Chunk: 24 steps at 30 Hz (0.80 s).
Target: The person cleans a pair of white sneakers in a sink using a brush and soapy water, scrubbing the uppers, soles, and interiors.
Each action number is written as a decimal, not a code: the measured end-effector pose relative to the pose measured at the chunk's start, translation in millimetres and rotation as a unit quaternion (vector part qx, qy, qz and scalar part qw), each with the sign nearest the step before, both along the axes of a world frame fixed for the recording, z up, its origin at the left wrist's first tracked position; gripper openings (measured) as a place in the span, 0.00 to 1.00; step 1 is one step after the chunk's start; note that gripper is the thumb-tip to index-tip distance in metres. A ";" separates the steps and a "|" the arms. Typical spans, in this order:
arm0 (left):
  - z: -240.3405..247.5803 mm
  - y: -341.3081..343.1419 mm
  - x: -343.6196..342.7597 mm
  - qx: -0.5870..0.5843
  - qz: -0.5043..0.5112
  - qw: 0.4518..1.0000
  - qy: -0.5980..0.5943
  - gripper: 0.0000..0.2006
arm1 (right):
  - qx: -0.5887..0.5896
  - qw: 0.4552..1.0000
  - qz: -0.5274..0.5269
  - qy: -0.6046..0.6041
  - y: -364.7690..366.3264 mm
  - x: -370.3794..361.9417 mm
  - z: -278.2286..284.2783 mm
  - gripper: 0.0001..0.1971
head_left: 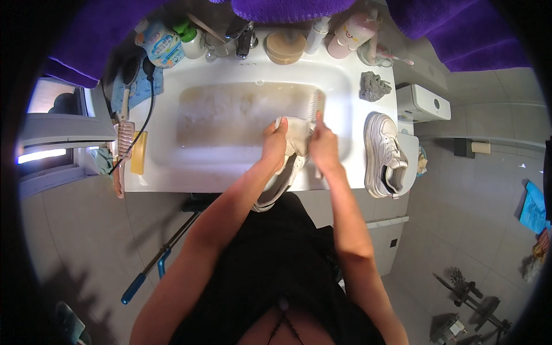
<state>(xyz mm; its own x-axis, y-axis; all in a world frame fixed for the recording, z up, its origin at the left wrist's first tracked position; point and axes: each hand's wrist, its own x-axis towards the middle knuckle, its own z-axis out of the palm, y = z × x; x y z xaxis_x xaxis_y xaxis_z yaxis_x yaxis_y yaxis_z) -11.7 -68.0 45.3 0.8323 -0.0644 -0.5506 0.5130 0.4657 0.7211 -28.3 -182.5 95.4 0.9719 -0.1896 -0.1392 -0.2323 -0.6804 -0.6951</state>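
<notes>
Over the near side of the sink, my left hand is closed around the toe end of a white sneaker. The shoe's heel end hangs over the sink's front edge, towards me. My right hand grips a pale brush, whose bristles point left at the shoe's side. Whether the bristles touch the shoe I cannot tell. Murky brownish water with some foam fills the basin below. A second white sneaker lies on the counter at the right, beside a grey crumpled cloth or scrubber.
Along the back stand a faucet, a round tan container, a pink bottle and a green-capped bottle. Left are a black hairbrush, a pink comb and a yellow bar. A toilet stands right.
</notes>
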 end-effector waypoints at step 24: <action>-2.2 -4.2 1.4 -0.007 -0.012 0.999 0.033 0.14 | -0.076 0.990 0.118 0.032 21.0 -9.4 18.4 0.28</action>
<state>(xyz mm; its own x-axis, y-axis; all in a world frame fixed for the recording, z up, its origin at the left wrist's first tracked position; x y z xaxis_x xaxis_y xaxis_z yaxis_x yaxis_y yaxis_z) -10.3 -72.2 43.2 0.7920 -0.0919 -0.6035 0.5709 0.4618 0.6788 -37.6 -161.5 113.8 0.9817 0.0184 -0.1893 -0.0944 -0.8168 -0.5692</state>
